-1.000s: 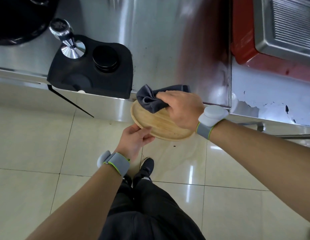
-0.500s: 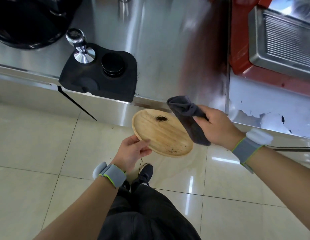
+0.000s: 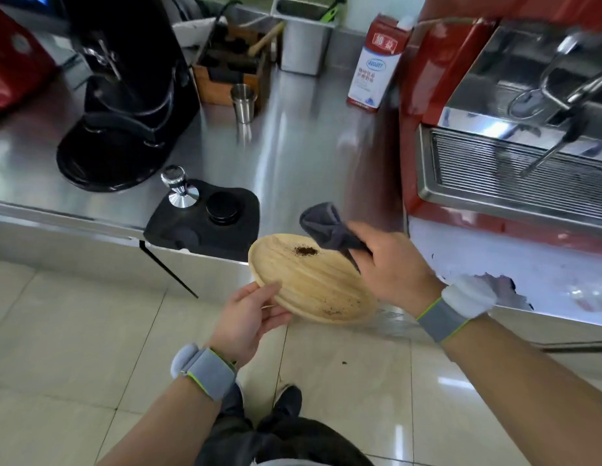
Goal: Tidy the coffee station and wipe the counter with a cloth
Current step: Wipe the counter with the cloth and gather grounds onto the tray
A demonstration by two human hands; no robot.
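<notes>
My left hand [image 3: 249,317] grips the near-left rim of a round wooden plate [image 3: 309,284], held tilted just below the front edge of the steel counter [image 3: 292,146]. A small heap of coffee grounds [image 3: 305,251] lies near the plate's far edge, and more specks sit near its lower rim. My right hand [image 3: 390,264] holds a bunched dark grey cloth [image 3: 326,227] above the plate's right side.
A black tamping mat [image 3: 205,227] with a steel tamper [image 3: 178,190] sits at the counter's edge. A black grinder [image 3: 124,95], a steel cup [image 3: 243,102], a milk carton [image 3: 376,62] and a wooden box [image 3: 232,65] stand behind. The red espresso machine [image 3: 511,129] fills the right.
My right hand lifted the cloth off the plate and drew it to the right, uncovering a heap of grounds. The view has tilted up to show more of the counter.
</notes>
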